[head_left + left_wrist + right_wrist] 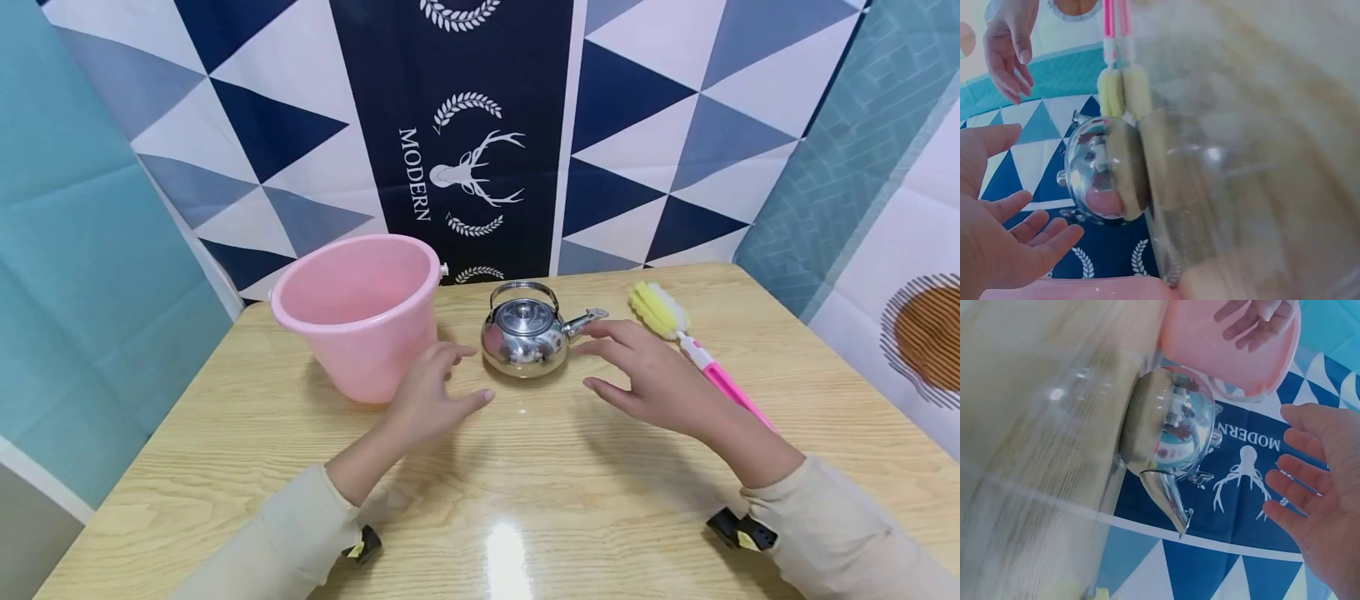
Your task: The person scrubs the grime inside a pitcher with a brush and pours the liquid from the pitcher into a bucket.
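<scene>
A shiny metal teapot [525, 337] with a lid and an arched handle stands upright on the wooden table, its spout [585, 321] pointing right. My left hand [431, 392] is just left of it, fingers spread and nothing in them. On the other side, my right hand [648, 375] hovers by the spout with its fingers loosely extended. Both wrist views show a gap between the hand there and the teapot [1100, 169] [1175, 425]. Behind the left hand stands a pink bucket [360, 333], partly covered by that hand in the head view.
A bottle brush [701, 354] with a yellow and white sponge head and pink handle lies right of the teapot, partly behind the right hand. Patterned cloth [465, 167] hangs along the table's back edge. Light glares off the tabletop [510, 500] at the front.
</scene>
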Tool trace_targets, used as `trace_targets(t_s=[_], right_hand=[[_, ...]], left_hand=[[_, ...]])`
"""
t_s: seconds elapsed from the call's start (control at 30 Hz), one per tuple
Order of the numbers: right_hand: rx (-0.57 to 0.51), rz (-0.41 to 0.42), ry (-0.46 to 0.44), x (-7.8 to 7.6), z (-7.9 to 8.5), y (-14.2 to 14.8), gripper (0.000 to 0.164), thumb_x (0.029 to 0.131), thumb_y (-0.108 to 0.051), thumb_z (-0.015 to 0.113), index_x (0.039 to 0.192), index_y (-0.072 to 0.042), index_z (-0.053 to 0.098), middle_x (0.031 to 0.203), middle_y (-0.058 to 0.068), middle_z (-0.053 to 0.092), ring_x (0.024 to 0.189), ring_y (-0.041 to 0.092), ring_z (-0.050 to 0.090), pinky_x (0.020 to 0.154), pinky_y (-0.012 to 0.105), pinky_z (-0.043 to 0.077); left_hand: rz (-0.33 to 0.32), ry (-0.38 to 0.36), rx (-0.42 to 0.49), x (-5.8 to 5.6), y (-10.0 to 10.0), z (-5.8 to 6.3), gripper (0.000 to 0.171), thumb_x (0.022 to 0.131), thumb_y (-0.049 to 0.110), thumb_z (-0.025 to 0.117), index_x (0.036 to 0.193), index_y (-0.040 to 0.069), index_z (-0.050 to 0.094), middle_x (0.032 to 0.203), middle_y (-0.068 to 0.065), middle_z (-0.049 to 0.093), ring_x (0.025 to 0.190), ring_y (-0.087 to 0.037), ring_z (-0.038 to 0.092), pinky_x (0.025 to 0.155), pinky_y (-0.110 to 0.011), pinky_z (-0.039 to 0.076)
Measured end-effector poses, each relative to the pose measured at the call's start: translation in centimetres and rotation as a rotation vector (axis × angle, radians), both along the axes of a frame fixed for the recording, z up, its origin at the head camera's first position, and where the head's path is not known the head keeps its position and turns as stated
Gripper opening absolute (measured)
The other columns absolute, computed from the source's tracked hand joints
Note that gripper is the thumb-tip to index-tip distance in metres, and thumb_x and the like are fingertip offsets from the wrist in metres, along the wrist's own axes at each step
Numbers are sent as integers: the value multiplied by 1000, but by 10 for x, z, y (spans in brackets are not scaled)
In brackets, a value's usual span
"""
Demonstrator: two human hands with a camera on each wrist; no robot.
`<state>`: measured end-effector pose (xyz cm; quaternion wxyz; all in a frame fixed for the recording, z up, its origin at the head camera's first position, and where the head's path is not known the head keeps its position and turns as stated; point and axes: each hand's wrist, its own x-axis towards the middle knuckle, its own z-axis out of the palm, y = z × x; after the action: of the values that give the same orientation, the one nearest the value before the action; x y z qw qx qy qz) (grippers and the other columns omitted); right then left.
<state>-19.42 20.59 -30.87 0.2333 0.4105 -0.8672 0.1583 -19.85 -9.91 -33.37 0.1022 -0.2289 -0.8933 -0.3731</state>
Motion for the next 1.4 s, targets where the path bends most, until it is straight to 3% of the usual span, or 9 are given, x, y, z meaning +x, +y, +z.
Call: trace_targets(t_s=[0.13,0.53,0.8,1.0,1.23,1.4], right_hand=[[-10,0,17,-3,1,-2,38,80,-12,78,114,-4,65,121,15,59,113,31,55,95,50,48],[-35,-4,20,-12,2,-7,30,81,-8,78,109,-3,68,115,13,63,110,30,57,93,49,50],[-80,9,57,-18,-2,-12,26,78,-6,79,102,-3,69,109,13,65,106,30,59,90,48,52],[-90,27,52,-23,-3,-19,25,77,-4,79,99,-2,69,107,15,64,103,29,59,87,46,54],[-83,24,29,-24,-3,-23,25,77,-4,80,99,-2,69,108,15,63,103,29,58,86,45,54],[-71,9,22,-26,-1,-25,26,76,-2,80,100,-2,69,109,16,64,103,30,59,86,46,54]], left_hand=[[-9,-32,90,-7,4,3,58,80,24,82,128,1,58,124,-12,56,109,-27,56,90,-37,55],[23,-239,264,-26,17,-1,64,79,22,82,134,3,56,133,-12,53,118,-34,55,92,-43,54],[113,-352,282,-36,24,-4,71,76,26,85,139,14,54,143,-10,45,125,-29,51,89,-38,55],[118,-473,332,-44,31,-6,86,75,20,87,148,21,41,152,-13,34,133,-32,42,89,-42,56],[133,-513,372,-53,37,-8,89,75,19,86,149,27,39,155,-10,30,133,-34,40,89,-43,55],[116,-544,401,-59,39,-8,91,76,22,86,151,23,36,156,-13,28,132,-38,42,85,-42,57]])
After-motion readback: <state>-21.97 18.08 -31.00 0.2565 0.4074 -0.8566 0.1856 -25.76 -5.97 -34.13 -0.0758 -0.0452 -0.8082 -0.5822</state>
